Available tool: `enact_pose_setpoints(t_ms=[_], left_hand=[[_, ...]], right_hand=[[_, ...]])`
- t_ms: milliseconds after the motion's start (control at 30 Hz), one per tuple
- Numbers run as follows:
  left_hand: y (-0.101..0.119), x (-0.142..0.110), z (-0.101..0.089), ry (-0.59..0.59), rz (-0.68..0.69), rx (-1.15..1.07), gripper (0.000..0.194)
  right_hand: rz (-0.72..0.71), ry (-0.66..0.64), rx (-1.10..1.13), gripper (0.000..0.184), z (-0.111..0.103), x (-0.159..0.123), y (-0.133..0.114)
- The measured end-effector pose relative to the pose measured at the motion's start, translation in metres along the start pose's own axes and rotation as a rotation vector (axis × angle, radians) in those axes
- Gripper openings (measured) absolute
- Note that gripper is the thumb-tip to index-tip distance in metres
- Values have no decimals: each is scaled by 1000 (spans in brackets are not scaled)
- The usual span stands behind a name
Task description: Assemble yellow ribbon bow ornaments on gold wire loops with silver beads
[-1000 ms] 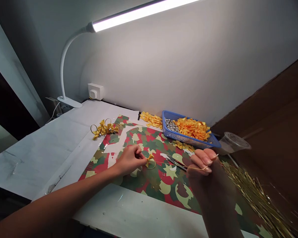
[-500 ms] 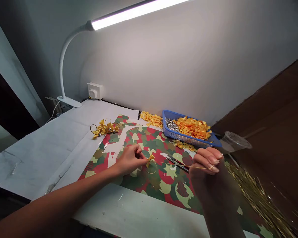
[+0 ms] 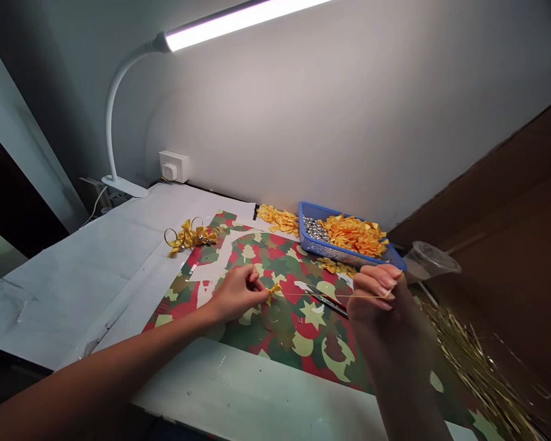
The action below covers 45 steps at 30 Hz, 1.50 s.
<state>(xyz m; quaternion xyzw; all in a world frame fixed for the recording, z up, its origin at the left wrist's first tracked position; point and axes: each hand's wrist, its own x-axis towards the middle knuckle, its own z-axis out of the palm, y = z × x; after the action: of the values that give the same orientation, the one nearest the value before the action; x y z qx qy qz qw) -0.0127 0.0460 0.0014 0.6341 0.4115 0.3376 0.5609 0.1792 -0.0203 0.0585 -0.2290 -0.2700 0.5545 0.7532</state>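
1. Left hand (image 3: pixel 239 295): thumb and fingertips in a tight pinch, no gap that I can see; one gold bow (image 3: pixel 274 290) held.
2. Bow: at the left fingertips, on the side facing the right grip, over the patterned sheet (image 3: pixel 275 335). Whether it touches the sheet, I cannot tell.
3. Right hand (image 3: pixel 376 291): fingers curled, tips pressed together on a thin cord (image 3: pixel 340 296); raised, well apart from the left pinch.
4. Cord: one, nearly straight, spanning the two grips. Its fastening at the bow is too small for me to read.
5. Tool (image 3: pixel 333 304): one, slender, metal, lying between the grips and under the cord's line.
6. Ringed bows (image 3: pixel 190 237): small cluster, beyond the left grip and to its left.
7. Basket (image 3: pixel 321 246): blue, beyond the right grip; holds silver beads (image 3: pixel 315 229) and orange pieces (image 3: pixel 356 236).
8. Strands (image 3: pixel 477 367): gold bundle, right of the right grip.
9. Risk, slip: I judge a hard pull on the right could drag the bow from the pinch.
10. Risk, snap: too much tension could part so thin a cord.
11. Risk, snag: if the grips sank, cord could catch the tool.
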Motion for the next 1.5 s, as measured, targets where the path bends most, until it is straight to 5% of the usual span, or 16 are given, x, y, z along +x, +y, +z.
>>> enact_pose_setpoints(t_ms=[167,433,567,767,1500], left_hand=[[0,0,-4,11,49,27,38],[1,1,-6,46,172,124,34],[1,1,-7,51,209,173,33],[3,2,-5,53,234,192,34],[5,5,-2,22,286,310,32]], right_hand=[[45,16,-130,23,-10,12,7],[397,-256,-914,32,-16,8,39],[150,-256,-1246,32,-19,6,51],[-125,-240,-1398,17,-24,7,63],[-282,-321,-1475,9,-33,11,57]])
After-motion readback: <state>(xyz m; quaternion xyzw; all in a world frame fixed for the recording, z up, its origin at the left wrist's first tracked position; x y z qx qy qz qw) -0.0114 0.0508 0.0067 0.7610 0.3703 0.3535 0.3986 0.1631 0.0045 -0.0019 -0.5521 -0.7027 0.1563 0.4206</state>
